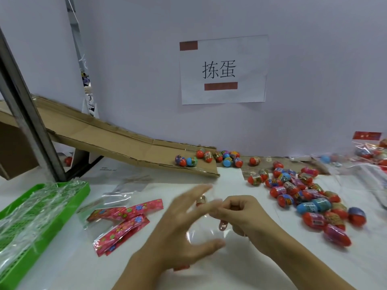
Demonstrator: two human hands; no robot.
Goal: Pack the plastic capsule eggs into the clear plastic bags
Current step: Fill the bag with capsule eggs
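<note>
Clear bag (206,233) mouth up, long axis away; contents blurred. Right hand (240,214) pinching its top; left hand (184,225) spread.

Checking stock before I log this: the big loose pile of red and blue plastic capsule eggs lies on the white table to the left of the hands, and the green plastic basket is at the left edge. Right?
Not quite. The head view shows the pile of red and blue plastic capsule eggs on the white table to the right of the hands, not the left. The green plastic basket is at the left edge, as you said.
</note>
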